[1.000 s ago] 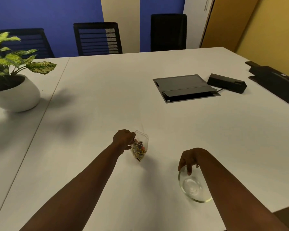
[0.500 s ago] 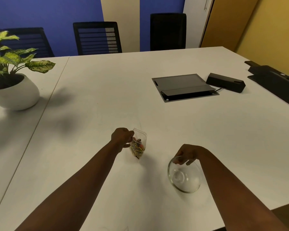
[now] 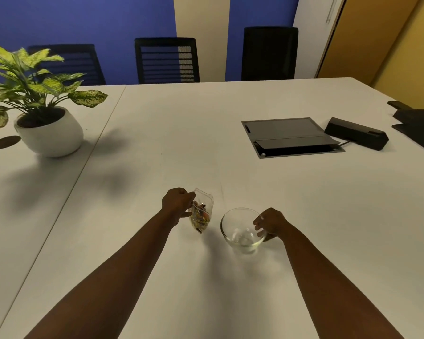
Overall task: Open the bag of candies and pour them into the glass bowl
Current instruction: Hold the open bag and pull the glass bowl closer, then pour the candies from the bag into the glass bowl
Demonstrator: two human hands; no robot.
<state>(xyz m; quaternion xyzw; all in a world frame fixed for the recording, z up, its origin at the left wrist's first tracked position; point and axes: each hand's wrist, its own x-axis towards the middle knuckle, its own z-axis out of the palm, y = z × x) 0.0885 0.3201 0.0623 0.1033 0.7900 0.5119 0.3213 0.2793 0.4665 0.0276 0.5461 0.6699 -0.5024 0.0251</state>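
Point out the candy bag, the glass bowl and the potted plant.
candy bag (image 3: pixel 201 217), head view, on the candy-filled lower part.
glass bowl (image 3: pixel 240 238), head view, on its clear base.
potted plant (image 3: pixel 52 138), head view, on the white pot.

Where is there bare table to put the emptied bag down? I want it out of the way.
Free: the wide patch between the plant and the floor box, and the table's near strip beneath both arms. Crowded: the middle, where the left hand holds the bag beside the bowl gripped by the right hand.
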